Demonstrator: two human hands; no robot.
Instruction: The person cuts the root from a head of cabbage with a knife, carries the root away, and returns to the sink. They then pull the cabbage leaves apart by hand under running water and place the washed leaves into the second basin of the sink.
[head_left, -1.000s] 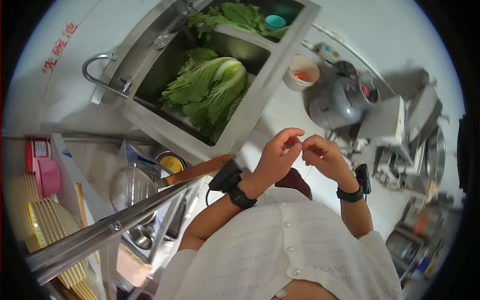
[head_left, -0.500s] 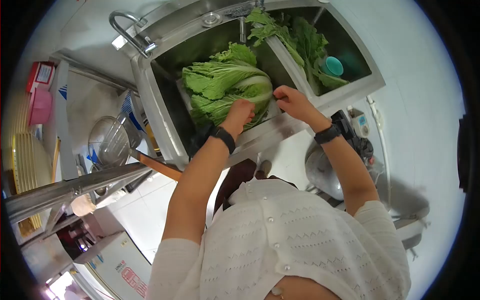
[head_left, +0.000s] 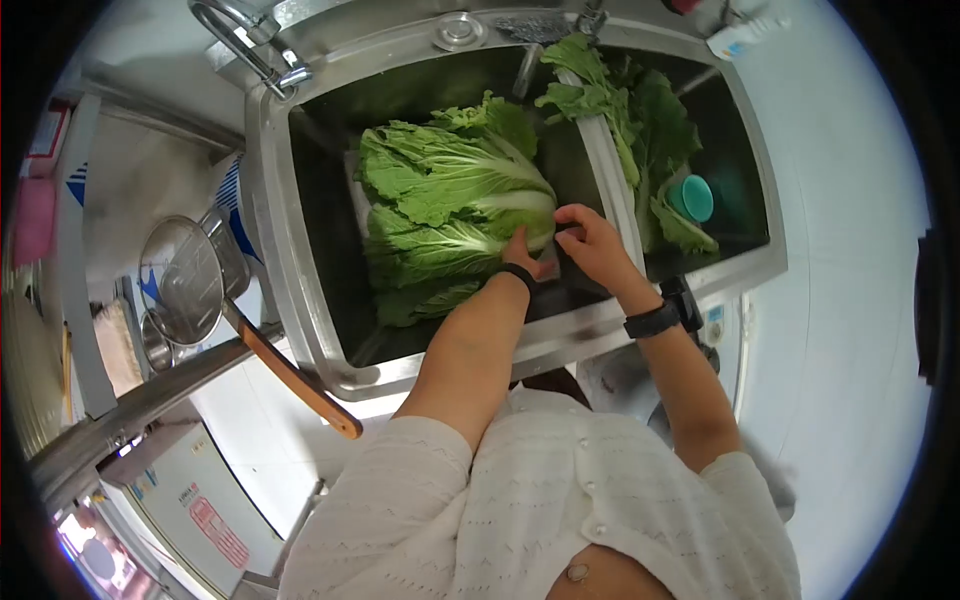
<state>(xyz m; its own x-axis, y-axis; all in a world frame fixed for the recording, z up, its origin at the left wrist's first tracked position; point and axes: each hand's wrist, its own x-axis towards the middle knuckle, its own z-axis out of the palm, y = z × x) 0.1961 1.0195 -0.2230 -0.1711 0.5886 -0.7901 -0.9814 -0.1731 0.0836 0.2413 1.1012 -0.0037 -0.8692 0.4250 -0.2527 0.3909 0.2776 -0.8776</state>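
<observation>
With your left hand (head_left: pixel 526 254) at its base and your curled right hand (head_left: pixel 597 248) beside, support gently the cabbage (head_left: pixel 452 190) ahead and leftward of them, though whether either pinches, I cannot tell.

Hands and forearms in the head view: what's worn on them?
The left hand and right hand show no gloves. A black wristband circles each wrist; a black boxy device shows at the right one. Short white knit sleeves, with small openwork marks, leave the forearms bare.
</observation>
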